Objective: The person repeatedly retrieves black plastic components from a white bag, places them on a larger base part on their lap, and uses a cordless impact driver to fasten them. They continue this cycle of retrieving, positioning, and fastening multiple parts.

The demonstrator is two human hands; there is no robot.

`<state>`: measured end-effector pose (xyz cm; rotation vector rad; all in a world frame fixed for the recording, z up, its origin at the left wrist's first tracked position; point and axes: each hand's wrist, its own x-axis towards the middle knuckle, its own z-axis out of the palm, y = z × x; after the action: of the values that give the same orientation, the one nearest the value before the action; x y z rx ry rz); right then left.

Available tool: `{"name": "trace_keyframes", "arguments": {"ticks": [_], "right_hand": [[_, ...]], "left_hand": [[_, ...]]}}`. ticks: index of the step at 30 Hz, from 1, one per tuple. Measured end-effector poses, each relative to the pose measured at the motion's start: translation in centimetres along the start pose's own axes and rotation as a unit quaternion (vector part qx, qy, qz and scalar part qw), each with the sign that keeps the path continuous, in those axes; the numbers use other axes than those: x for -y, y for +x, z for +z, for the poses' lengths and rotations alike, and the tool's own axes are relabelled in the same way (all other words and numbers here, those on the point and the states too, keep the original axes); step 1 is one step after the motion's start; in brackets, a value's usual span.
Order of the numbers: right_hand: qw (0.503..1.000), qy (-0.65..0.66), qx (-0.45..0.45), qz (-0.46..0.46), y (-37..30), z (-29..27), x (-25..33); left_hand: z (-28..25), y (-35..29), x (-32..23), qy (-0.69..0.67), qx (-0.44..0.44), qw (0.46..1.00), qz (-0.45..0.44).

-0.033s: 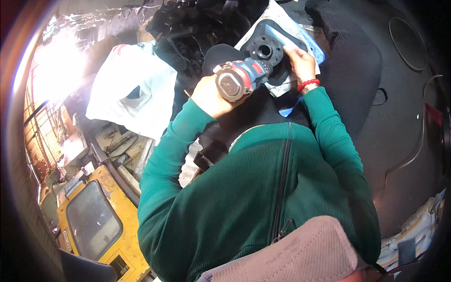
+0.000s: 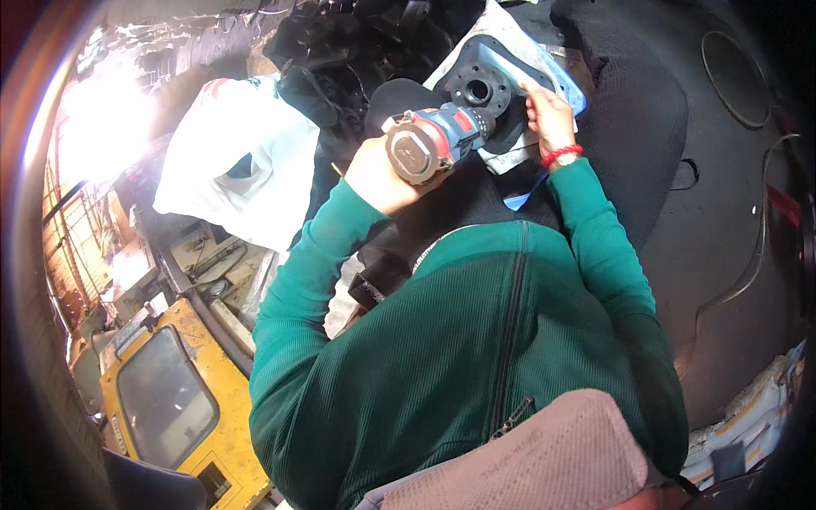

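The white-and-blue wrapping (image 2: 491, 21) under the work looks loose; if it slides or bunches, it could carry along the black flanged part (image 2: 493, 89) that lies across its middle. That part could also twist under a turning tool, being steadied lightly if at all. The drill (image 2: 433, 144) overlaps the wrapping's near-left edge, its chuck against or just over the part's near rim; a tilt there could make it skid. Any bit is hidden. The left hand (image 2: 378, 178) is wrapped around the drill, its fingers mostly behind the body. The right hand (image 2: 550, 117) is half curled at the part's right side, near the wrapping's blue right edge; whether it pinches anything I cannot tell. Its fingertips sit close to the chuck, so a slip could catch them.

Around this, a yellow panel (image 2: 225, 399) with a window stands at lower left, well apart. A heap of black pieces (image 2: 365, 42) crowds the far left of the wrapping, and a white bag (image 2: 272, 161) lies beside the left forearm. A red bracelet (image 2: 561, 155) circles the right wrist.
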<state>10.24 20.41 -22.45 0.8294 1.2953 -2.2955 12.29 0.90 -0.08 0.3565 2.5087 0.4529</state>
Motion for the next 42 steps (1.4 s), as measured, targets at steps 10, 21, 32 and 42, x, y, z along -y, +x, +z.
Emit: {"name": "trace_keyframes", "arguments": {"ticks": [10,21,32,42], "right_hand": [[0.961,0.109,0.248,0.05,-4.8,-0.2,3.2],[0.948,0.091,0.305,0.027,-5.4,0.2,3.5],[0.944,0.191,0.252,0.094,-5.3,-0.1,2.9],[0.943,0.191,0.247,0.115,-4.8,-0.4,3.0]], "left_hand": [[-0.1,-1.2,-0.2,-0.194,-0.066,0.978,0.039],[0.6,-2.1,0.4,-0.232,-0.077,0.968,0.051],[-1.6,-2.1,0.6,-0.217,-0.052,0.974,0.035],[-2.5,-2.6,0.4,-0.337,-0.011,0.939,-0.075]]}}
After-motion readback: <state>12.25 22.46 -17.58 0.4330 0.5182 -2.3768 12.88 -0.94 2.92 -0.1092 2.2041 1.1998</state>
